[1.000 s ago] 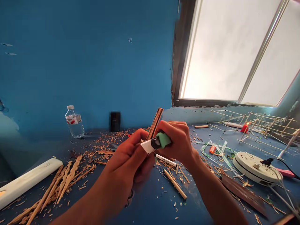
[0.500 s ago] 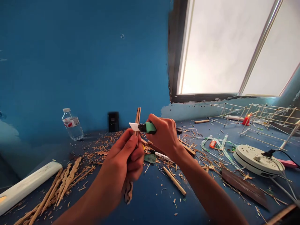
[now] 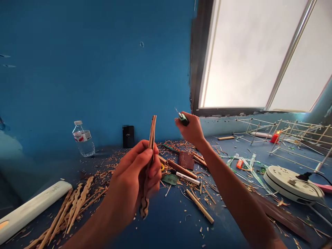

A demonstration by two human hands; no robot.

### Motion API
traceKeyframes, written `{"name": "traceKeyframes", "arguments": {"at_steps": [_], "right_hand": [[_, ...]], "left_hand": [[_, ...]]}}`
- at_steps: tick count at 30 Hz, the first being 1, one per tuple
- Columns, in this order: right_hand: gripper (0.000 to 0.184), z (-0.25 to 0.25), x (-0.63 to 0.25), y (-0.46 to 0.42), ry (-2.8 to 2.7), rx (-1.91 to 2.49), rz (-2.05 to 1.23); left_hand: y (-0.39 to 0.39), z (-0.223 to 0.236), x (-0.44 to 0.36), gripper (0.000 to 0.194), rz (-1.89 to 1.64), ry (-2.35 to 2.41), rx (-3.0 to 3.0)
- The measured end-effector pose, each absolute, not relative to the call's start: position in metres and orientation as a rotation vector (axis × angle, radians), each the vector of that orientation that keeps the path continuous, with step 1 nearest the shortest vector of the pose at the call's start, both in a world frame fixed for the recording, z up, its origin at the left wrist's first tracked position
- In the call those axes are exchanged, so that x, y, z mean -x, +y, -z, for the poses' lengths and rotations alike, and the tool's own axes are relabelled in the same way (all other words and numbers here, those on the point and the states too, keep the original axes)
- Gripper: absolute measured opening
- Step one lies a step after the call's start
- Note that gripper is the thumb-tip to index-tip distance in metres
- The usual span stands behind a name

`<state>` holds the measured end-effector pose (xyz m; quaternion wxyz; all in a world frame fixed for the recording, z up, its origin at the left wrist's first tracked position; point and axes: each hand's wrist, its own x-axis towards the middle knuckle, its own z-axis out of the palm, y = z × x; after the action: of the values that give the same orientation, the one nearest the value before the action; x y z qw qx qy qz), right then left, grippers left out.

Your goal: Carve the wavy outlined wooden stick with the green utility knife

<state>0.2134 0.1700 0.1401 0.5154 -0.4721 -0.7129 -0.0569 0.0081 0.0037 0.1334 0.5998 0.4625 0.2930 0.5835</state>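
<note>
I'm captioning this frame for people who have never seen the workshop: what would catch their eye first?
First the left hand at centre, gripping a thin wavy-edged wooden strip upright, and the right hand raised beside it with a green-handled knife. Next, the wood shavings and carved sticks littering the blue table, under a bright window at upper right.

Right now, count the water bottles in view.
1. The water bottle stands upright at the back left of the blue table, against the wall, left of a small black box. Others may be outside the view.
</note>
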Motion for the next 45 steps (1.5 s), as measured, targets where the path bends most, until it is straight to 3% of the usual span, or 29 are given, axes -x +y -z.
{"name": "traceKeyframes", "arguments": {"at_steps": [9,16,21,28,34,42,45], "right_hand": [[0.028,-0.111,-0.176,0.075,-1.912,0.744,0.206],[0.025,-0.108,-0.183,0.078,-1.917,0.719,0.252],[0.018,-0.103,-0.183,0.085,-1.929,0.878,0.268],[0.030,-0.101,-0.154,0.119,-1.894,1.220,0.183],[0.035,-0.140,-0.166,0.185,-1.569,1.432,-0.008],[0.029,-0.138,-0.188,0.156,-1.649,1.044,-0.176],[0.042,-0.130,-0.193,0.115,-1.707,0.851,-0.128]], "left_hand": [[0.001,-0.139,-0.001,0.051,-1.289,0.647,-1.079],[-0.001,-0.126,-0.010,0.046,-1.268,0.581,-1.082],[0.000,-0.121,-0.021,0.046,-1.327,0.630,-0.974],[0.020,-0.126,-0.020,0.017,-1.426,0.706,-0.877],[0.003,-0.124,-0.021,0.029,-1.296,0.737,-0.919],[0.001,-0.130,-0.010,0.036,-1.218,0.659,-1.026],[0.004,-0.132,-0.010,0.040,-1.212,0.639,-1.015]]}}
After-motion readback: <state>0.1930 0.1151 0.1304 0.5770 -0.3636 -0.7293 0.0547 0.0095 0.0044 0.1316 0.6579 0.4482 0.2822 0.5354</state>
